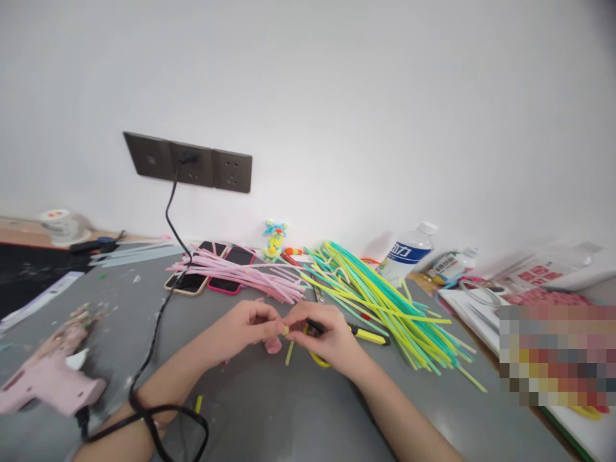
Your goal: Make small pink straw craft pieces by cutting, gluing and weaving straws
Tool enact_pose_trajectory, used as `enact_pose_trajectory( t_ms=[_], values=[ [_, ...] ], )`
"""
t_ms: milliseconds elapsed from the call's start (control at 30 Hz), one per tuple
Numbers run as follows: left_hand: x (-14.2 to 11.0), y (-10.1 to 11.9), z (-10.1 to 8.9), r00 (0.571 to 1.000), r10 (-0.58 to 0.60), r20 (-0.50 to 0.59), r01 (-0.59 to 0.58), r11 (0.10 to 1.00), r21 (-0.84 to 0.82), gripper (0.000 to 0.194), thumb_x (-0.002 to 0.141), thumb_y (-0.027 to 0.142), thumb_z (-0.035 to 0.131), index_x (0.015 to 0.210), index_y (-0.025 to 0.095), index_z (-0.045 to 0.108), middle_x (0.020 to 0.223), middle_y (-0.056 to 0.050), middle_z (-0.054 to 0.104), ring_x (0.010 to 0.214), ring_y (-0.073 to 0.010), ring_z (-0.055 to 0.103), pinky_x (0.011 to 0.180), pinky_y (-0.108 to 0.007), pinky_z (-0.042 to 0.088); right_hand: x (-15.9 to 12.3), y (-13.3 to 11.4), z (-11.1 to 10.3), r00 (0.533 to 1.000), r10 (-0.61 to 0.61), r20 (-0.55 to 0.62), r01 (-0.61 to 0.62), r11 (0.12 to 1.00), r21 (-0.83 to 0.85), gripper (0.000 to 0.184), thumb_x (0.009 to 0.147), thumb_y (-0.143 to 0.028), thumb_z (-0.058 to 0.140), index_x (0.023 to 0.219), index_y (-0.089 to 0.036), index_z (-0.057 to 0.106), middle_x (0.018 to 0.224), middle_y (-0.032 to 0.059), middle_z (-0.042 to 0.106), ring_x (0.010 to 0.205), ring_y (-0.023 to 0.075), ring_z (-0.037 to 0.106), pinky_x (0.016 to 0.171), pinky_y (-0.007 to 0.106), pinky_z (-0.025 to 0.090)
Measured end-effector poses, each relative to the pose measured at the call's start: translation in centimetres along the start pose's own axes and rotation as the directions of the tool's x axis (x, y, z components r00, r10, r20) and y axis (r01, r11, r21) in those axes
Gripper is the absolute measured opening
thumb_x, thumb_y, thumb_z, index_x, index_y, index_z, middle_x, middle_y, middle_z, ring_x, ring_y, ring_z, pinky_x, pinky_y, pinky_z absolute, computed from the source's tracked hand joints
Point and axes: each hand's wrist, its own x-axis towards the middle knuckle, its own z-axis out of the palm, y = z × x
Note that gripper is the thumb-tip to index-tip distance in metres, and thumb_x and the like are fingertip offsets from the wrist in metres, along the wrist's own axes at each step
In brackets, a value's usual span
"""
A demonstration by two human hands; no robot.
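Two bare hands meet over a gray tabletop [250, 417], fingertips closing together on a tiny pale-yellow piece [285, 330]. The left hand [254, 328] pinches it from one side, its fingers curled; the right hand [332, 332] pinches from the other, thumb and forefinger drawn together. A small pink piece [273, 346] sits just below the left hand's fingertips, though whether it is held or lies on the table cannot be told. A short yellow-green strip [289, 353] lies just below the meeting fingers.

A yellow-and-black cutter [370, 335] extends beyond the right hand's knuckles; whether the fingers also grip it is unclear. Yellow-handled scissors [321, 361] lie partly hidden beneath the same hand. Beyond the left hand, a bundle of pink fuzzy stems [240, 273] rests across two phones, one pale-cased [187, 284] and one pink-cased [224, 285]. Beyond and to the right of the right hand spreads a larger pile of green and yellow stems [389, 305], with a clear bottle [408, 254] behind it.

Well to the left of the left hand lies a pink glue gun [60, 384]. A black cord [154, 333] drops from a wall socket [231, 172] and crosses the left forearm.
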Motion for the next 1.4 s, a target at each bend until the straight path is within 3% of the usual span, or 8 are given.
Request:
enact_pose_trajectory(
  t_ms=[467,800,933,1167,1400],
  values=[
    [0.0,0.0,0.3,0.999,-0.003,-0.041,0.001,0.998,-0.056,0.032,0.082,0.047,0.065,0.076,0.016,0.061,0.066,-0.005,0.069,0.061,-0.0144,0.056,0.056,-0.025,0.033,-0.1,0.0,0.2,0.995,-0.055,-0.087,0.052,0.998,-0.026,0.008,0.087,-0.021,0.068,0.080,-0.019,0.069,0.071,0.0034,0.071,0.063,0.0137,0.064,0.059,0.024,0.049],
    [0.3,-0.5,0.6,0.992,0.051,-0.117,-0.057,0.998,-0.042,0.036,0.086,0.051,0.060,0.080,0.016,0.058,0.059,-0.003,0.066,0.055,-0.0132,0.053,0.055,-0.025,0.033,-0.6,0.5,1.2,0.982,0.145,-0.122,-0.147,0.989,-0.006,0.011,0.082,-0.021,0.071,0.090,-0.019,0.065,0.077,0.0017,0.069,0.061,0.0126,0.061,0.056,0.023,0.048],
    [0.3,-0.6,0.6,0.994,0.045,-0.099,-0.049,0.998,-0.039,0.038,0.086,0.053,0.060,0.080,0.016,0.059,0.060,-0.004,0.067,0.056,-0.0135,0.054,0.055,-0.025,0.032,-0.6,0.4,1.5,0.981,0.104,-0.165,-0.115,0.992,-0.058,0.002,0.085,-0.018,0.067,0.085,-0.019,0.066,0.075,0.0021,0.068,0.060,0.0126,0.058,0.055,0.023,0.046],
    [0.4,-0.5,0.5,0.995,0.038,-0.096,-0.042,0.998,-0.040,0.040,0.086,0.055,0.059,0.079,0.015,0.058,0.060,-0.005,0.067,0.055,-0.0135,0.052,0.054,-0.025,0.030,-0.3,0.2,1.3,0.985,0.018,-0.174,-0.036,0.994,-0.102,0.005,0.087,-0.018,0.067,0.084,-0.021,0.065,0.075,0.0012,0.066,0.064,0.0133,0.058,0.057,0.023,0.045],
    [0.3,-0.4,0.7,0.995,0.028,-0.100,-0.036,0.996,-0.077,0.042,0.084,0.058,0.061,0.078,0.016,0.057,0.059,-0.004,0.066,0.055,-0.0132,0.051,0.055,-0.025,0.030,-0.3,0.2,1.4,0.977,0.017,-0.211,-0.035,0.996,-0.083,0.014,0.088,-0.024,0.068,0.076,-0.020,0.061,0.071,0.0015,0.065,0.061,0.0130,0.058,0.055,0.023,0.045]
  ],
)
